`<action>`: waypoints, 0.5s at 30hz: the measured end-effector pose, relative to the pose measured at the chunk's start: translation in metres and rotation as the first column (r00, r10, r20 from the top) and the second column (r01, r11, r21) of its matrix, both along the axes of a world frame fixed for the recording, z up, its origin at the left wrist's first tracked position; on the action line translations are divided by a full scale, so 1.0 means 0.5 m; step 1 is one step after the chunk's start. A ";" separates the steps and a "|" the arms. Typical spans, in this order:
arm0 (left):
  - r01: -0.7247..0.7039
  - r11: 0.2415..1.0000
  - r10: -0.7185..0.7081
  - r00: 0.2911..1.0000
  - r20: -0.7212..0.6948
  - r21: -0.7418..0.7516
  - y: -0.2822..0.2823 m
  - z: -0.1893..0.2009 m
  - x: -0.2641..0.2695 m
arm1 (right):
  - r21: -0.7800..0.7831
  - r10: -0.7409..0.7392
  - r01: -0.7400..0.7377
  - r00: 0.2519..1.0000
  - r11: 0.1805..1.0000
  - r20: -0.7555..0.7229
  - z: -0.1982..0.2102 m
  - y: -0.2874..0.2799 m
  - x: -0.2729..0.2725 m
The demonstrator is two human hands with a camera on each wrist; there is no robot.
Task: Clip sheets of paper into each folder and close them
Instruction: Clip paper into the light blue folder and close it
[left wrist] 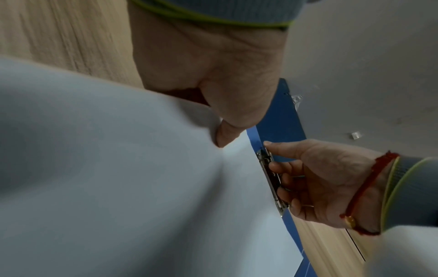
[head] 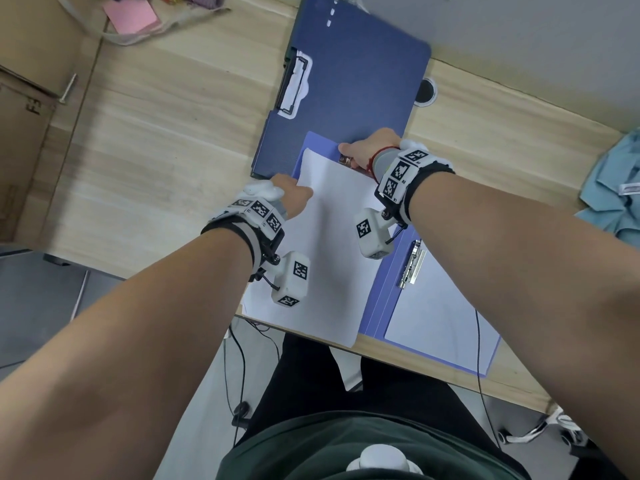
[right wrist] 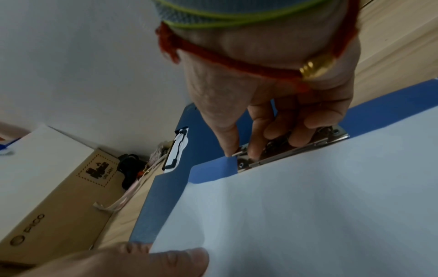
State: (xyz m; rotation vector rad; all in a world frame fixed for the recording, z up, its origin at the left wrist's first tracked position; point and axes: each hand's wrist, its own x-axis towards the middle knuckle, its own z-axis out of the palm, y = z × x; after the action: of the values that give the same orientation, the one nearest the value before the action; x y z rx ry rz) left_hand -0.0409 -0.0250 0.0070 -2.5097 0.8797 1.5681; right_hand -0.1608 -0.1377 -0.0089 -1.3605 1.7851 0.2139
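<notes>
right hand point(head: 365, 152): fingers curled on metal clip point(right wrist: 291, 148) of light-blue folder point(head: 391, 282), thumb at clip's far end | left hand point(head: 292, 197): pinches far-left corner of paper sheets point(head: 332, 244), thumb on top | sheets: top edge at clip, between both hands | dark-blue folder point(head: 353, 91): closed, just beyond hands

White paper point(head: 325, 237) on light-blue folder point(head: 388, 289); dark-blue folder point(head: 356, 84) behind.

Pink notepad point(head: 131, 15), cardboard box point(right wrist: 59, 202), blue cloth point(head: 616, 192) on desk point(head: 156, 140).
</notes>
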 end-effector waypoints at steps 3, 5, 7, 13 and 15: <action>-0.017 1.000 0.017 1.000 -0.001 0.012 -0.002 -0.014 -0.001 | 0.038 -0.097 0.092 0.984 0.995 0.147 0.016 -0.005 -0.026; -0.075 0.997 0.075 0.997 0.009 -0.005 0.000 -0.018 -0.002 | 0.043 -0.109 0.103 0.975 0.994 0.193 0.031 -0.007 -0.050; -0.106 0.994 0.106 0.994 0.011 -0.029 0.000 -0.014 -0.002 | 0.034 -0.107 0.102 0.969 0.994 0.222 0.042 -0.008 -0.074; 0.051 0.998 -0.049 0.997 0.052 -0.043 0.012 0.008 -0.007 | 0.015 -0.114 0.113 0.972 0.993 0.208 0.053 -0.007 -0.131; 0.064 0.996 -0.061 0.997 0.051 -0.069 0.016 0.010 -0.003 | 0.048 -0.141 0.134 0.967 0.990 0.210 0.046 -0.006 -0.145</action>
State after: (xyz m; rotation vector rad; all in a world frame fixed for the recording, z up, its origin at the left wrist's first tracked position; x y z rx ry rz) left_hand -0.0425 -0.0173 0.0117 -2.5291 1.0139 1.4765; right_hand -0.2335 -0.1407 0.0141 -1.1831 1.6795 0.0214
